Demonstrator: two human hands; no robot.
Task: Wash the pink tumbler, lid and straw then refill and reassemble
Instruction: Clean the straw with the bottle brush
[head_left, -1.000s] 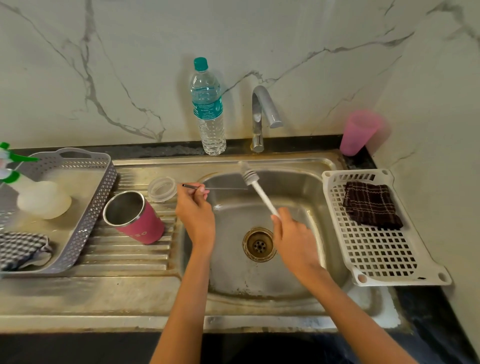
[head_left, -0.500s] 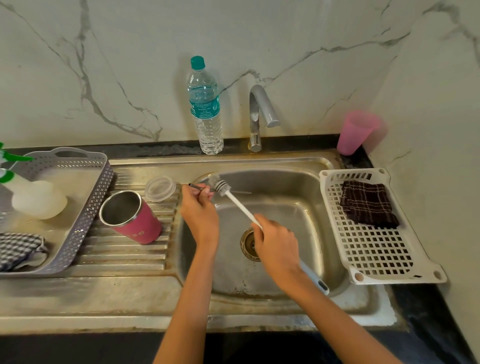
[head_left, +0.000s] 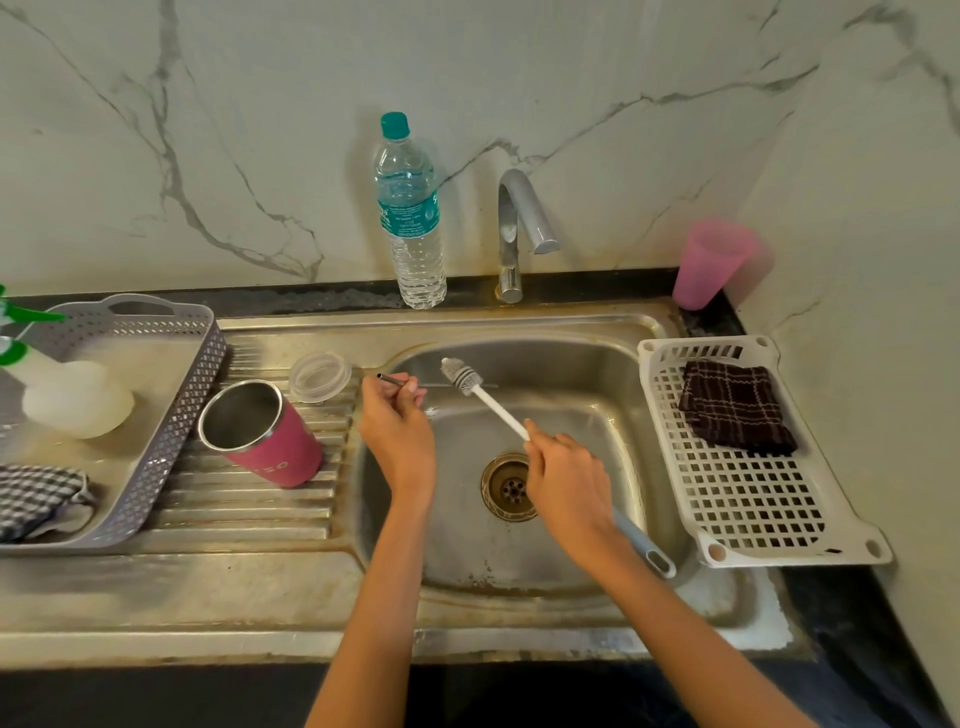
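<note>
The pink tumbler (head_left: 265, 436) stands open and lidless on the ribbed drainboard, left of the sink basin. Its clear lid (head_left: 319, 375) lies just behind it. My left hand (head_left: 397, 426) pinches the thin metal straw (head_left: 390, 380), held level over the basin's left edge. My right hand (head_left: 563, 480) grips a long white bottle brush (head_left: 485, 397). The brush's bristle head rests against the straw, right of my left fingers, and its grey handle end sticks out past my wrist.
A water bottle (head_left: 413, 218) and the tap (head_left: 519, 228) stand behind the sink (head_left: 519, 571). A pink plastic cup (head_left: 711, 262) is at the back right. A white rack (head_left: 753, 493) holds a dark cloth (head_left: 735, 410). A grey tray (head_left: 171, 415) on the left holds a spray bottle (head_left: 67, 395) and a checked cloth (head_left: 36, 496).
My right hand swept the brush head left along the straw towards my left fingers, then drew it back a little to the right. My left hand stays put, holding the straw.
</note>
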